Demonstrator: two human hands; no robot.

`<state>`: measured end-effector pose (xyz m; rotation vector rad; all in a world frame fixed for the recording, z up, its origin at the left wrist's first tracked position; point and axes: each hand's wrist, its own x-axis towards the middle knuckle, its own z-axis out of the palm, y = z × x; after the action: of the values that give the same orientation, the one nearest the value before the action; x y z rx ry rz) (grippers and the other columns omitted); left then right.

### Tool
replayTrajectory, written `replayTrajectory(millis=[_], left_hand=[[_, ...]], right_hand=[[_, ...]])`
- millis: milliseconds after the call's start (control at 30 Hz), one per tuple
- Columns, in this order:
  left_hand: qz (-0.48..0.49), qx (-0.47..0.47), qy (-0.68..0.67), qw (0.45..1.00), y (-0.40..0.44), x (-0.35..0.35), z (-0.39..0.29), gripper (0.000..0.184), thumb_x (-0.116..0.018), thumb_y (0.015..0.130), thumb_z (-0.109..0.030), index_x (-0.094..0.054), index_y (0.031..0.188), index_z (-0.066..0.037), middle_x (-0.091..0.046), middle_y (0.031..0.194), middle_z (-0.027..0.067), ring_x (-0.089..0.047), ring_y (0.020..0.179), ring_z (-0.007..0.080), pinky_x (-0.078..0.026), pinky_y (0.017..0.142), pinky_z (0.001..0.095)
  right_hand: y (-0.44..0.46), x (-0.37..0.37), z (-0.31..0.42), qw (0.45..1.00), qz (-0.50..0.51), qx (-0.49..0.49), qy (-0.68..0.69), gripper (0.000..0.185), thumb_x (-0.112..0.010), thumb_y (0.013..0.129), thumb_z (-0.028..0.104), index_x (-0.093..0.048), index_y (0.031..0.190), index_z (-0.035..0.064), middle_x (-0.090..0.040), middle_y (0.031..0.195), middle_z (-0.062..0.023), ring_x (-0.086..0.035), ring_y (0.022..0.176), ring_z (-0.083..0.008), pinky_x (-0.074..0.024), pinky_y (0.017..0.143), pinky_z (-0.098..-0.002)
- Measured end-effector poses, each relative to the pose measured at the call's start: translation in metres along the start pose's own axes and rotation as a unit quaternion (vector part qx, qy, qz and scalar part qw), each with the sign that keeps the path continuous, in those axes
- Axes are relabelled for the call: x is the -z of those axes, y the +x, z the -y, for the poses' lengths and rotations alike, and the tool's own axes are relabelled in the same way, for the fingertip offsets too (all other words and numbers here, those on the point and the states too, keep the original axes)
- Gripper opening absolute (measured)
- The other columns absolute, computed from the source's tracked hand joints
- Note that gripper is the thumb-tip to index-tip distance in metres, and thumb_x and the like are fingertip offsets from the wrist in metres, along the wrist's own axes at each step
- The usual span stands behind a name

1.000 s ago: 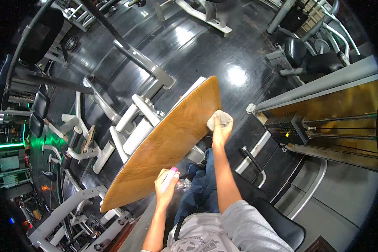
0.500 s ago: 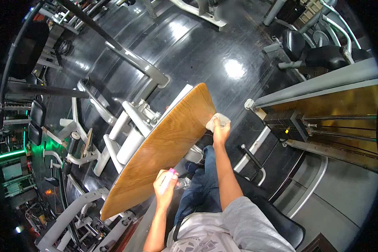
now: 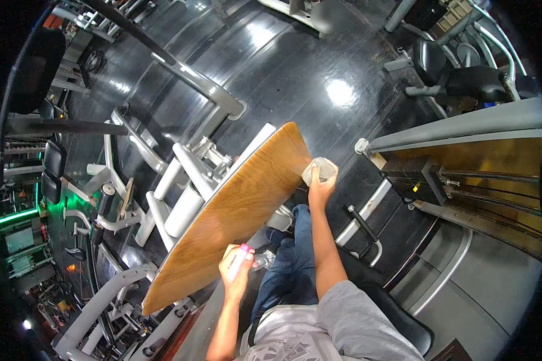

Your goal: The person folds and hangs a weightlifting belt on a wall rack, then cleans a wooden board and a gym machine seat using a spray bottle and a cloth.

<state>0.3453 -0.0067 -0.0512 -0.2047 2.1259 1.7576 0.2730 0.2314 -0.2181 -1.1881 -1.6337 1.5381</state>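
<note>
My left hand (image 3: 236, 271) is closed around a spray bottle (image 3: 264, 260) with a white head, a pink nozzle and a clear body. Its nozzle points at the lower part of a curved wooden board (image 3: 229, 204). In my right hand (image 3: 322, 192) is a bunched, pale cloth (image 3: 321, 168), gripped at the board's upper right edge. Whether the cloth touches the wood there I cannot tell. The board leans at a slant on a white metal frame (image 3: 183, 210), and its grain looks glossy.
A weight stack machine (image 3: 412, 180) with a grey upright stands on my right. Padded gym machines (image 3: 430, 63) are at the upper right. Grey metal bars (image 3: 205, 90) rise from the dark, shiny floor (image 3: 289, 78). A black padded seat (image 3: 397, 310) lies beside me.
My right hand has shifted slightly right and outward with the cloth, to the board's edge. My left hand still holds the spray bottle in nearly the same place. The view has shifted slightly.
</note>
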Motion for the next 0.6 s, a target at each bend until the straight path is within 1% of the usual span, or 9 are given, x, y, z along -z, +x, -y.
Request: replayTrajectory(millis=[33,67,133,200,267,333,467,567,600], left_hand=[[0.005,0.002,-0.002,1.000,0.000,0.000,0.001,0.012,-0.068,0.090,-0.007,-0.068,0.092,0.005,-0.059,0.093,0.0086,-0.063,0.069,0.0148,-0.053,0.063,0.0271],[0.005,0.002,-0.003,1.000,-0.001,-0.002,0.001,0.012,-0.068,0.090,-0.007,-0.068,0.092,0.005,-0.059,0.093,0.0086,-0.063,0.069,0.0148,-0.053,0.063,0.0271],[-0.001,0.021,-0.021,1.000,-0.003,-0.005,0.002,0.013,-0.068,0.090,-0.008,-0.068,0.093,0.005,-0.059,0.094,0.0084,-0.063,0.070,0.0147,-0.053,0.063,0.0271],[0.002,0.021,-0.025,0.999,-0.003,-0.006,0.005,0.013,-0.068,0.090,-0.007,-0.068,0.093,0.005,-0.058,0.093,0.0083,-0.062,0.070,0.0147,-0.053,0.063,0.0269],[0.004,0.022,-0.028,0.999,-0.004,-0.007,0.009,0.012,-0.068,0.090,-0.007,-0.068,0.093,0.005,-0.058,0.093,0.0083,-0.062,0.070,0.0146,-0.052,0.063,0.0268],[0.013,0.020,-0.023,0.999,-0.004,-0.009,0.011,0.012,-0.067,0.091,-0.007,-0.068,0.094,0.005,-0.058,0.093,0.0083,-0.062,0.070,0.0146,-0.052,0.064,0.0269],[0.019,0.017,0.000,1.000,-0.005,-0.011,0.010,0.012,-0.067,0.091,-0.007,-0.068,0.094,0.005,-0.058,0.093,0.0084,-0.062,0.069,0.0146,-0.052,0.064,0.0272],[0.018,0.018,-0.038,0.999,-0.006,-0.014,0.013,0.012,-0.067,0.091,-0.007,-0.068,0.094,0.004,-0.059,0.093,0.0083,-0.062,0.069,0.0146,-0.052,0.064,0.0272],[0.020,0.015,-0.031,0.999,-0.007,-0.014,0.013,0.011,-0.067,0.091,-0.006,-0.068,0.095,0.004,-0.059,0.093,0.0082,-0.062,0.069,0.0146,-0.052,0.064,0.0271]], right_hand=[[0.004,0.001,-0.013,0.999,-0.005,-0.041,0.009,0.034,-0.070,0.089,0.018,-0.057,0.116,0.0016,-0.064,0.107,-0.0111,-0.063,0.097,-0.0218,-0.0495,0.088,-0.0357],[0.007,0.001,-0.026,0.996,-0.011,-0.081,0.018,0.031,-0.069,0.090,0.018,-0.056,0.115,0.0040,-0.064,0.104,-0.0105,-0.062,0.096,-0.0228,-0.0491,0.088,-0.0369],[0.005,0.002,-0.050,0.996,-0.005,-0.085,0.040,0.035,-0.069,0.091,0.021,-0.056,0.118,0.0040,-0.065,0.109,-0.0122,-0.062,0.099,-0.0235,-0.0490,0.089,-0.0370],[-0.005,-0.001,-0.060,0.994,-0.024,-0.103,0.041,0.044,-0.070,0.090,0.026,-0.055,0.121,-0.0018,-0.065,0.110,-0.0122,-0.063,0.097,-0.0221,-0.0506,0.086,-0.0348],[-0.024,-0.001,-0.060,0.994,-0.032,-0.102,0.025,0.045,-0.070,0.090,0.026,-0.055,0.122,-0.0017,-0.064,0.111,-0.0123,-0.063,0.099,-0.0222,-0.0500,0.087,-0.0341],[-0.043,0.001,-0.071,0.969,0.005,-0.240,0.054,0.044,-0.070,0.090,0.026,-0.055,0.122,0.0001,-0.063,0.113,-0.0117,-0.061,0.103,-0.0217,-0.0487,0.089,-0.0338],[-0.080,0.006,-0.037,0.972,0.001,-0.231,0.037,0.042,-0.072,0.089,0.025,-0.057,0.119,0.0006,-0.064,0.113,-0.0136,-0.061,0.104,-0.0247,-0.0478,0.092,-0.0360],[-0.080,0.013,0.002,0.990,0.081,-0.114,-0.006,0.037,-0.071,0.087,0.021,-0.057,0.116,0.0030,-0.064,0.109,-0.0123,-0.061,0.102,-0.0244,-0.0468,0.092,-0.0356],[-0.072,0.009,0.001,0.990,0.080,-0.113,-0.006,0.037,-0.071,0.087,0.021,-0.057,0.116,0.0030,-0.064,0.109,-0.0123,-0.061,0.102,-0.0244,-0.0468,0.092,-0.0356]])
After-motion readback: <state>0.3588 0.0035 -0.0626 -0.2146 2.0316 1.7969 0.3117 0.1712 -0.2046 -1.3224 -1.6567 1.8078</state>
